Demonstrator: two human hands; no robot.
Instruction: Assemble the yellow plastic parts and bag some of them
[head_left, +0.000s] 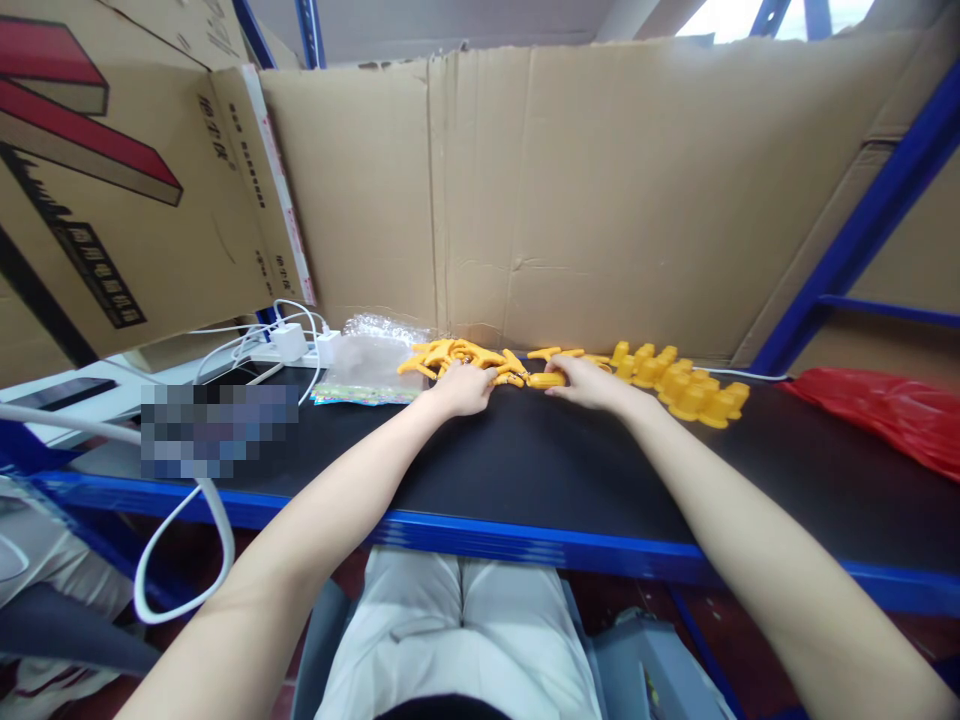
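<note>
Chinese print on cardboard box at left, too small and tilted to read

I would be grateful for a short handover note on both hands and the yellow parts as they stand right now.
Left hand: resting on the pile of flat yellow pieces; grip unclear.
Right hand: fingertips on one yellow piece on the black shelf top.
Yellow caps: clustered right of the right hand.
Clear bag: left of the pile.
Red bag: far right.
Done: nothing visibly joined. Left: both piles.
</note>
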